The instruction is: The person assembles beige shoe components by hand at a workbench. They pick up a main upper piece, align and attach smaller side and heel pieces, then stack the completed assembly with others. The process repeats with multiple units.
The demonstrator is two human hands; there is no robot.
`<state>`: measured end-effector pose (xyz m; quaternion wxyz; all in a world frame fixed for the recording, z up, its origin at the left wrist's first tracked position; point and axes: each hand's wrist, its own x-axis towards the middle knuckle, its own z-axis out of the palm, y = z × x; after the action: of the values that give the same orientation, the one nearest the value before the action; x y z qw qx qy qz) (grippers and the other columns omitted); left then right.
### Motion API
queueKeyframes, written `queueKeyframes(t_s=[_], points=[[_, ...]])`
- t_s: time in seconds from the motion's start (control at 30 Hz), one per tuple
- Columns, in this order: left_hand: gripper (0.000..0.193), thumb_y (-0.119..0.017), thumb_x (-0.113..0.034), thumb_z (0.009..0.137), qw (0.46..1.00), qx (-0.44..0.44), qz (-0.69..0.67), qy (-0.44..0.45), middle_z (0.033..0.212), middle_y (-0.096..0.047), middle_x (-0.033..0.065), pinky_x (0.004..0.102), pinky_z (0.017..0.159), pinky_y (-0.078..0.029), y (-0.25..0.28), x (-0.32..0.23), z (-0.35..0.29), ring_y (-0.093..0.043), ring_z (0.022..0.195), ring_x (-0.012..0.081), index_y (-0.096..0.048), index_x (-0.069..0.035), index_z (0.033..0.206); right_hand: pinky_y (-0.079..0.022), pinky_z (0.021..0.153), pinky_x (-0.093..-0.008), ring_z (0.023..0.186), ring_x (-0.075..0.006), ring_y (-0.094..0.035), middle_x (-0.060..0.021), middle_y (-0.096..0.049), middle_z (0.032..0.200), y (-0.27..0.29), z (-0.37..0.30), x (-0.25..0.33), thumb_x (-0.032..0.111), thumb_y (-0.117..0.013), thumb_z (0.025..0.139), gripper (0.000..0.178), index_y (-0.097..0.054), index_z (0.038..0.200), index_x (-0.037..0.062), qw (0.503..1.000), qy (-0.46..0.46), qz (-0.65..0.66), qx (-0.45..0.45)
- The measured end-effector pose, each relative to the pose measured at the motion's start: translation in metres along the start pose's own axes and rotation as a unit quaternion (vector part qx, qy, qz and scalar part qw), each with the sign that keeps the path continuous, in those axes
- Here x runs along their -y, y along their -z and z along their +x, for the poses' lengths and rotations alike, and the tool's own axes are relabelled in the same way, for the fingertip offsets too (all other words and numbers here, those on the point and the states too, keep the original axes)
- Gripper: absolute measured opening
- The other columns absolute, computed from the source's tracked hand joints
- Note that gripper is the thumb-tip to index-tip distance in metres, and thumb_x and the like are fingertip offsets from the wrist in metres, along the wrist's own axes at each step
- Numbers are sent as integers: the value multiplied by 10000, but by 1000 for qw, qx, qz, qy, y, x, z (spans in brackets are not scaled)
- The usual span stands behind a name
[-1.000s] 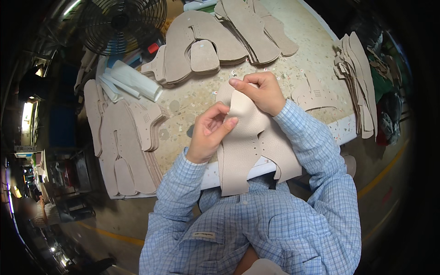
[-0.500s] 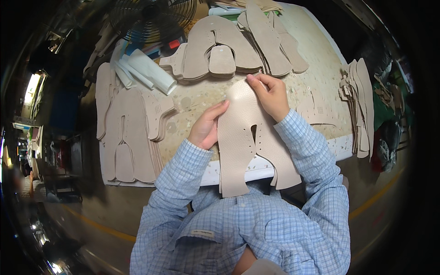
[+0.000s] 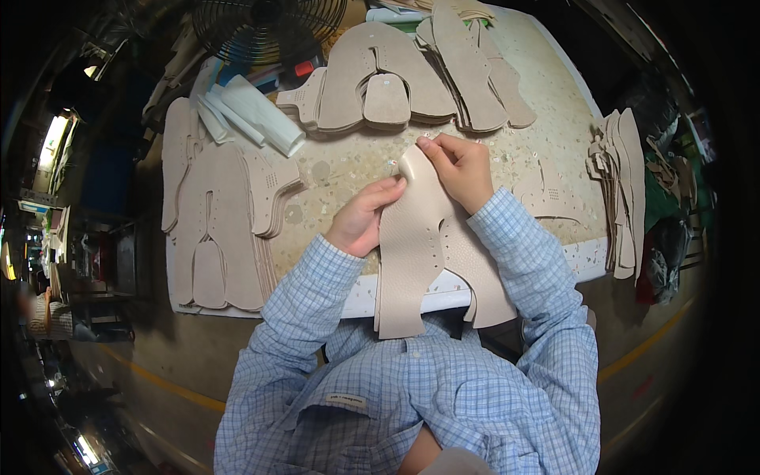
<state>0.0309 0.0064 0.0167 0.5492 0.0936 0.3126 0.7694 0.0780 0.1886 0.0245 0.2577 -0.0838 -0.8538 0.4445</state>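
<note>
Between my hands hangs a beige, grainy leather piece (image 3: 410,249), cut with two legs and a punched slit in the middle. Its lower ends reach past the table's front edge. My left hand (image 3: 366,215) grips its left edge, thumb on top. At its upper end my right hand (image 3: 461,168) pinches the corner between thumb and fingers. The top of the piece is curled over between the two hands. Its legs show a second edge beneath, so it looks layered.
Stacks of cut leather pieces (image 3: 340,87) lie at the back, with more stacks (image 3: 207,170) at the left. Another bundle (image 3: 621,190) hangs at the right edge. A flat cut piece (image 3: 546,194) rests beside my right arm. White rolls (image 3: 257,119) and a black fan (image 3: 269,28) are behind.
The top of the leather piece has been bent and curled inward. My right hand has shifted slightly left and down, and the middle slit has narrowed.
</note>
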Motion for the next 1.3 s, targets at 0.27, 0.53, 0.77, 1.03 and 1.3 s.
queueKeyframes(t_s=[0.27,0.53,0.77,1.03,1.3], points=[[372,-470,-158,943,998,-2,60,-9,1121,-567,90,282,885,-476,-7,4,-1,-578,1024,148,-401,20,1261,-388,428,-330,462,-252,-522,-108,-533,569,-5,-2,2,199,-636,851,260,-588,663,25,974,180,-120,-73],[359,-442,-113,943,998,-21,2,-65,1196,-529,113,304,941,-465,-2,-4,0,-566,1071,175,-386,6,1278,-441,615,-218,677,-48,-496,25,-595,744,10,-2,-13,329,-512,949,386,-637,859,-24,943,-117,291,108],[479,-477,-151,939,995,-83,-22,-52,1221,-533,77,306,882,-485,-9,-6,-2,-562,1053,149,-332,-36,1381,-395,470,-221,504,-52,-485,-17,-582,557,29,1,-15,329,-595,896,365,-680,755,3,999,-17,28,36],[454,-435,-141,952,990,-126,-31,-55,1287,-499,88,355,951,-463,-16,0,-1,-542,1128,172,-331,-73,1389,-355,366,-285,351,-151,-494,-45,-567,467,32,13,-4,392,-607,856,372,-710,682,80,983,70,-152,-71],[426,-494,-103,922,983,-168,-42,-59,1221,-554,72,352,952,-460,-13,2,0,-560,1095,168,-409,-83,1339,-384,384,-287,377,-169,-525,-46,-590,501,28,14,-3,413,-601,852,362,-713,688,110,975,88,-184,-86]])
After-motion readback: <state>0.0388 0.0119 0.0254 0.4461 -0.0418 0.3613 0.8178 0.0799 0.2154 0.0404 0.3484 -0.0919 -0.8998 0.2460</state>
